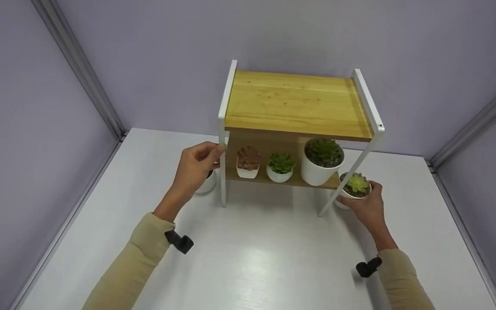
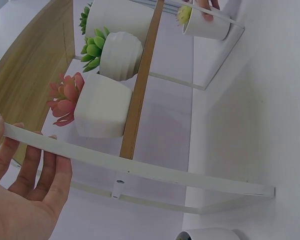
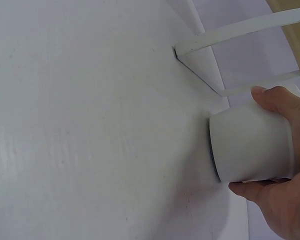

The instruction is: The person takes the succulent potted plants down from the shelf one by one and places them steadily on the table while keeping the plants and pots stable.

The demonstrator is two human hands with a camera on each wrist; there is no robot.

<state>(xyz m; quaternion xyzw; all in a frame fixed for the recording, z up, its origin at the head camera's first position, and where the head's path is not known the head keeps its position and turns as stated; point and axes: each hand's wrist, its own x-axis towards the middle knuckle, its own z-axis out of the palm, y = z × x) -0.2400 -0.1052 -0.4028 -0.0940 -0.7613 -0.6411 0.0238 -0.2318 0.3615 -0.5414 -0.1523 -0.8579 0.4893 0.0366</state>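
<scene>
A two-tier plant shelf (image 1: 299, 103) with wooden boards and white side frames stands on the white table. My left hand (image 1: 198, 161) pinches its left front upright (image 2: 140, 167), thumb on one side and fingers on the other. At the shelf's right side my right hand (image 1: 367, 204) grips a white pot (image 3: 255, 142) with a yellow-green succulent (image 1: 357, 184), thumb and fingers around the pot's wall. The lower board holds a reddish succulent (image 2: 67, 97) in an angular white pot, a small green succulent (image 1: 281, 162) in a ribbed pot, and a larger potted succulent (image 1: 323, 157).
Another white pot (image 1: 207, 184) stands left of the shelf, partly hidden by my left hand. Pale walls (image 1: 299, 34) rise behind and on both sides, with metal posts (image 1: 86, 73) at the corners. White tabletop (image 1: 252, 258) stretches in front of the shelf.
</scene>
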